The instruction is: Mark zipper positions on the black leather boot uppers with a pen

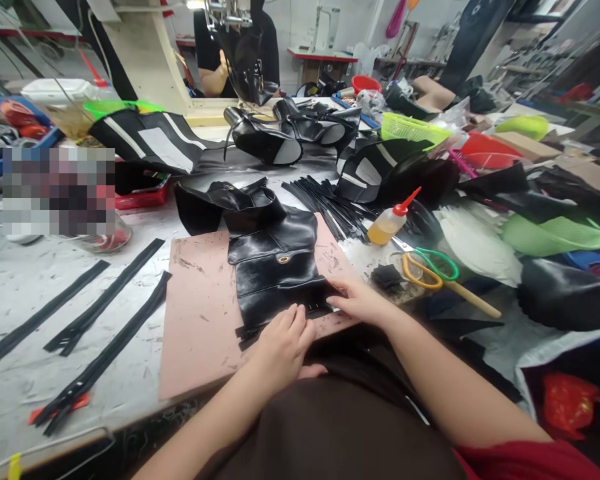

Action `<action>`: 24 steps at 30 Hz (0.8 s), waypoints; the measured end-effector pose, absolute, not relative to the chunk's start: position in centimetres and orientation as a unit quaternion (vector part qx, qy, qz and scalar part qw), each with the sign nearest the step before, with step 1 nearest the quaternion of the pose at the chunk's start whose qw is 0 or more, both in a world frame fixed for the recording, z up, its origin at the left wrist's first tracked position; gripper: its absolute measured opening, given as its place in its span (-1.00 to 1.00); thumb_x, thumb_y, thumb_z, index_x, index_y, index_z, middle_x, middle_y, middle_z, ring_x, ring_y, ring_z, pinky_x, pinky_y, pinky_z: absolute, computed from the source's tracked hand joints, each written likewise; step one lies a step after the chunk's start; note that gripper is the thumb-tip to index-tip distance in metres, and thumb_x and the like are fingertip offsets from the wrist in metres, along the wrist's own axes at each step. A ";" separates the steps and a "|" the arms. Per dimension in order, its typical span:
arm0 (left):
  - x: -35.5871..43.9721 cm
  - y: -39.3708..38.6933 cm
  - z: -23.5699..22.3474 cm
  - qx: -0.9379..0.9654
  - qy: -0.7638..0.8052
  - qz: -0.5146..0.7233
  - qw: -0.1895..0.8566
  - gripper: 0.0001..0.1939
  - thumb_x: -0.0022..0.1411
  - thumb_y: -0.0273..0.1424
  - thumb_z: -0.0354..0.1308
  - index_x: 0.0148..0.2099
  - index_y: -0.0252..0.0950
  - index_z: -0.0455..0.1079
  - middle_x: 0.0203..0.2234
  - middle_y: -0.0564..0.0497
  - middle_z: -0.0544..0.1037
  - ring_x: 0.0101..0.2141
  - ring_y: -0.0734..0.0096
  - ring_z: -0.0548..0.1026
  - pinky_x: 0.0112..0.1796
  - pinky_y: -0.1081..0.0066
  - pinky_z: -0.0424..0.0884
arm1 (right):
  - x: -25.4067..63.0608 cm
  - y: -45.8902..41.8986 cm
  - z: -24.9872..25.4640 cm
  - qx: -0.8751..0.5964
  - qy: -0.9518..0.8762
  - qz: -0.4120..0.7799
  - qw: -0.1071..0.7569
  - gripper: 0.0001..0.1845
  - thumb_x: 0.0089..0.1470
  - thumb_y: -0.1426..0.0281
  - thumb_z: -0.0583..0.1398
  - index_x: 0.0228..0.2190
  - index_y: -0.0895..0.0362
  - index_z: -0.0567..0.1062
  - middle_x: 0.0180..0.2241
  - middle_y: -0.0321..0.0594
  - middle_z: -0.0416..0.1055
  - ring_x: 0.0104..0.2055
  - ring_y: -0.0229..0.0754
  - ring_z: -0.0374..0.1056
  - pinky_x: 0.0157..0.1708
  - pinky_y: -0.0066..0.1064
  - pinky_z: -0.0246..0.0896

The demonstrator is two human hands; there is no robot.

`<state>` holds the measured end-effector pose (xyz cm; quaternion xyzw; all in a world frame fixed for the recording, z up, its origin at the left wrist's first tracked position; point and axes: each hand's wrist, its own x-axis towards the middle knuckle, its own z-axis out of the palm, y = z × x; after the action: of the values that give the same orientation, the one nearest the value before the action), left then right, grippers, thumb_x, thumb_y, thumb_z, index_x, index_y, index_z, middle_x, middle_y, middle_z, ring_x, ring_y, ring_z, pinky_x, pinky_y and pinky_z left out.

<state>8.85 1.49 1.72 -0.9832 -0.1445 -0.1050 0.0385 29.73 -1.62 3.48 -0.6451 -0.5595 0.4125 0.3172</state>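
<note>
A glossy black leather boot upper (275,233) with a small gold buckle (283,259) lies across a pinkish board (197,313) at the table's front edge. My left hand (287,340) has its fingers together on the upper's near edge, the thumb lower down. At the near right corner, my right hand (357,300) pinches the same edge between thumb and fingers. A dark strip (247,335) shows along that edge, partly hidden by my left hand. Beyond the board sits a pile of thin black strips (325,203).
Black zips (113,347) lie at left. To the right are a glue bottle (387,223) with a red nozzle, scissors (430,267), and a wooden handle (473,299). Black boots (265,143) stand behind, below a sewing machine (230,17). A person (267,53) sits beyond.
</note>
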 end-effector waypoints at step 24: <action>12.2 2.7 1.6 -0.987 -0.085 -0.129 -0.052 -0.35 -0.01 0.11 0.02 -0.18 -0.42 0.37 0.02 -0.28 0.36 -0.05 0.04 0.35 -0.10 0.21 0.27 | 29.6 -3.0 3.3 -0.786 -0.435 0.317 0.303 -0.70 -0.21 0.47 0.20 -0.31 0.13 0.41 -0.47 -0.36 0.33 -0.54 -0.36 0.24 -0.46 -0.48 0.23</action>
<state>12.23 2.69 1.60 -0.9866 -0.0850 -0.1291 -0.0516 29.64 -2.97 3.28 -0.7865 -0.4346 0.3172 0.3032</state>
